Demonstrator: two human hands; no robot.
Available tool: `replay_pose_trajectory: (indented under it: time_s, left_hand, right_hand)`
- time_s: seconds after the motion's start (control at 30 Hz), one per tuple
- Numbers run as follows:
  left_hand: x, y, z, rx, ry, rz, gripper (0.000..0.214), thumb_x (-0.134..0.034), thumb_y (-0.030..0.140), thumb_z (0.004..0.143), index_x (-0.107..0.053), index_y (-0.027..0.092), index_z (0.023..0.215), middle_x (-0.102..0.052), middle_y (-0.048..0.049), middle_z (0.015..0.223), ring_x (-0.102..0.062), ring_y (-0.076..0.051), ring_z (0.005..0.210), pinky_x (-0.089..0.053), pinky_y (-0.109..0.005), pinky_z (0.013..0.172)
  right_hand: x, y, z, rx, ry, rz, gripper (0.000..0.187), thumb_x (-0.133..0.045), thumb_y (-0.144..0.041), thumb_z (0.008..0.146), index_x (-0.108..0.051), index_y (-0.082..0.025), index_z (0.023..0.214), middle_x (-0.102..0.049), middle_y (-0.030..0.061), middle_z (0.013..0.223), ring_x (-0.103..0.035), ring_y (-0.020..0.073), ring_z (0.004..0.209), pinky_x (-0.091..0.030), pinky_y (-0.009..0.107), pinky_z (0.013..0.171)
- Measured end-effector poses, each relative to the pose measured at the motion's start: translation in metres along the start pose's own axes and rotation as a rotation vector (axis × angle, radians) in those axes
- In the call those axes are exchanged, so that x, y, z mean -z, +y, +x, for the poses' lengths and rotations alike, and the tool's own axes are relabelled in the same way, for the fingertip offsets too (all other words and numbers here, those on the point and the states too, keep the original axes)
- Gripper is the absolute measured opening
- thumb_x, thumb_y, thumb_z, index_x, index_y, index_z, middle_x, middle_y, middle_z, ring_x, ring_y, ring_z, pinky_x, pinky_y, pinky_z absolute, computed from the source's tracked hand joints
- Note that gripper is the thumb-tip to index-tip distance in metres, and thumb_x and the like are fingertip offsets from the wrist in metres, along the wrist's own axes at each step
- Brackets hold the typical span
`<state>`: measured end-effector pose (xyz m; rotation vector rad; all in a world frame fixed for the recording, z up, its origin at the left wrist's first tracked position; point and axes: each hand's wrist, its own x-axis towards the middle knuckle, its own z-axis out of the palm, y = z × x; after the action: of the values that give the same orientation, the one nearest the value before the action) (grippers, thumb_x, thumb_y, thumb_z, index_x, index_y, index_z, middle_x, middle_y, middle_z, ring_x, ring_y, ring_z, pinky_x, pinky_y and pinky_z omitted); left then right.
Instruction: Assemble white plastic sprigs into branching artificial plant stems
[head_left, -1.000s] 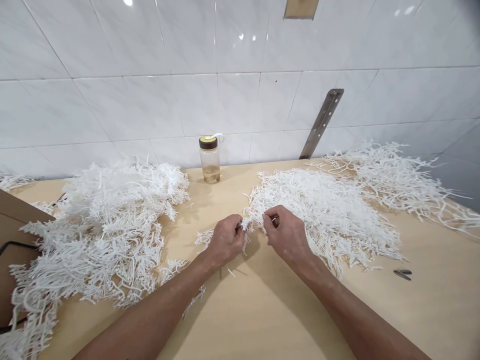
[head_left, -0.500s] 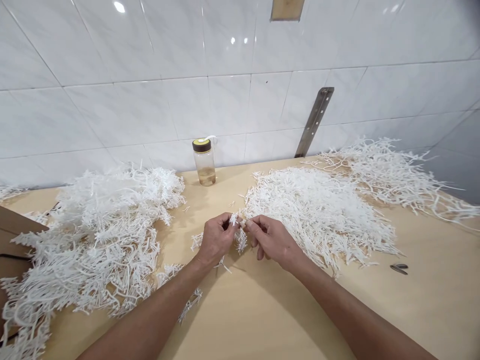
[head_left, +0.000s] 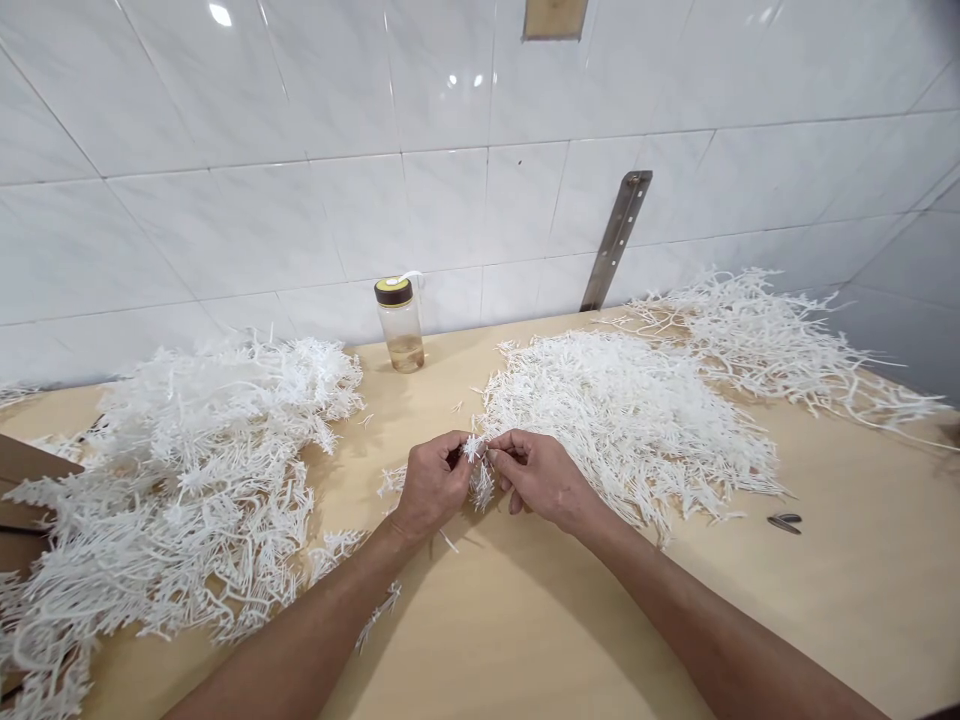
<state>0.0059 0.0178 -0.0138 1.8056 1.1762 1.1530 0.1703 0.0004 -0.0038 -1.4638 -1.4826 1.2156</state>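
In the middle of the table, my left hand (head_left: 437,482) pinches a white branched plastic sprig (head_left: 480,484) between thumb and forefinger. Its frilly tips stick up and hang down between my hands. My right hand (head_left: 541,476) meets it from the other side, thumb and forefinger closed at the sprig; what exactly sits in that pinch is too small to make out. A large heap of similar white sprigs (head_left: 202,480) lies to the left. Close to the right of my hands spreads another heap of short white pieces (head_left: 622,420).
Longer white branching stems (head_left: 795,345) are piled at the far right. A clear bottle (head_left: 401,335) with a dark lid stands by the tiled wall. Small thread snips (head_left: 785,523) lie on the right of the table (head_left: 480,640). A metal bracket (head_left: 616,240) leans at the wall.
My right hand's fingertips have come closer to the left hand's, at the sprig. The whole view has shifted slightly, with things appearing a little further left.
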Motion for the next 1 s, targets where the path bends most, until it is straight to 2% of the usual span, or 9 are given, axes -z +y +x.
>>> replay_pose_trajectory:
  time_s: [0.17,0.37,0.5,0.63,0.77,0.87,1.0]
  left_hand:
    - [-0.0004,-0.0004,-0.0006,-0.006,0.021,-0.002,0.020,-0.061,0.031,0.084,-0.074,0.016,0.085,-0.067,-0.0003,0.067,-0.055,-0.012,0.059,-0.041,-0.022,0.056]
    - [0.0001,0.0024,-0.0033,-0.111,0.007,0.117,0.017,-0.059,0.023,0.082,-0.074,0.017,0.086,-0.071,-0.0036,0.075,-0.059,-0.014,0.064,-0.045,-0.023,0.060]
    - [-0.0006,0.0012,-0.0040,-0.111,0.024,0.197,0.015,-0.056,0.022,0.083,-0.070,0.017,0.081,-0.064,-0.0003,0.066,-0.052,-0.012,0.059,-0.041,-0.022,0.057]
    - [-0.0012,0.0004,-0.0021,-0.018,0.032,0.126,0.016,-0.057,0.029,0.085,-0.062,0.017,0.075,-0.053,0.0035,0.058,-0.045,-0.010,0.054,-0.036,-0.021,0.053]
    - [-0.0001,0.0015,0.0001,0.032,0.044,0.059,0.020,-0.058,0.034,0.086,-0.061,0.017,0.076,-0.052,0.0038,0.059,-0.045,-0.010,0.054,-0.036,-0.021,0.054]
    - [0.0007,0.0007,0.0004,0.007,0.041,0.081,0.018,-0.057,0.030,0.085,-0.063,0.016,0.076,-0.053,0.0032,0.059,-0.045,-0.010,0.055,-0.035,-0.022,0.054]
    - [0.0008,-0.0013,0.0005,-0.013,0.018,0.084,0.017,-0.056,0.026,0.084,-0.065,0.015,0.075,-0.054,0.0021,0.060,-0.047,-0.011,0.057,-0.036,-0.022,0.055]
  right_hand:
    - [-0.0011,-0.0018,0.0001,0.010,0.047,-0.045,0.014,-0.056,-0.029,0.085,-0.066,-0.019,0.087,-0.061,-0.0042,0.060,-0.058,0.0096,0.036,-0.043,0.018,0.034]
    - [-0.0019,-0.0033,-0.0004,0.045,0.091,-0.110,0.007,-0.057,-0.024,0.081,-0.063,-0.021,0.077,-0.064,-0.0028,0.063,-0.059,0.0105,0.038,-0.044,0.020,0.036]
    - [-0.0042,0.0002,-0.0026,0.133,0.066,-0.190,0.008,-0.053,-0.021,0.082,-0.061,-0.021,0.079,-0.064,-0.0024,0.064,-0.060,0.0106,0.040,-0.045,0.020,0.039]
    - [-0.0061,0.0033,-0.0033,0.113,-0.075,-0.051,0.011,-0.051,-0.027,0.088,-0.058,-0.020,0.087,-0.063,-0.0034,0.062,-0.062,0.0113,0.041,-0.043,0.019,0.039]
    - [-0.0050,0.0020,-0.0020,0.040,-0.158,0.135,0.028,-0.049,-0.044,0.093,-0.055,-0.019,0.082,-0.065,-0.0011,0.065,-0.064,0.0112,0.044,-0.036,0.017,0.036]
    - [-0.0035,0.0017,-0.0006,0.017,-0.175,0.171,0.038,-0.050,-0.053,0.092,-0.056,-0.018,0.079,-0.066,-0.0005,0.065,-0.063,0.0100,0.044,-0.031,0.015,0.035]
    - [-0.0032,0.0046,0.0012,0.000,-0.132,0.177,0.035,-0.058,-0.052,0.088,-0.059,-0.018,0.083,-0.064,-0.0019,0.064,-0.062,0.0096,0.043,-0.031,0.015,0.036]
